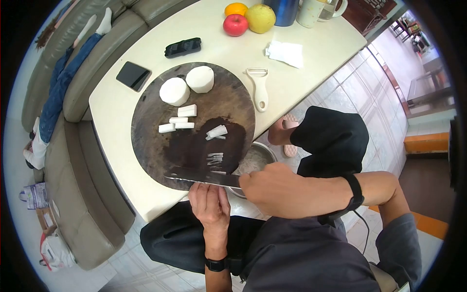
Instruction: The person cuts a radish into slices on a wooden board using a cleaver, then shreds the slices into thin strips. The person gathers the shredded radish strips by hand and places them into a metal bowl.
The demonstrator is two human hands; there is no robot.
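My right hand (pixel 272 189) is wrapped round the handle of a kitchen knife (pixel 204 177), whose blade lies across the near edge of a round dark chopping board (pixel 146 131). Just in front of the blade, my left hand (pixel 208 202) has its fingers curled together at the board's rim; whatever they hold is hidden. Thin white strips (pixel 215 158) lie beyond the blade, on a wet dark patch. Farther up are a few white slices (pixel 217 131), several cut white sticks (pixel 184 125) and two thick rounds (pixel 174 92) of what looks like peeled white radish.
A metal bowl (pixel 258 158) sits below the table edge, right of the board. On the table (pixel 116 160) are a peeler (pixel 260 90), a phone (pixel 133 76), a black pouch-like item (pixel 183 47), tissues (pixel 285 53) and fruit (pixel 236 25). Another person's legs (pixel 63 82) rest along the sofa.
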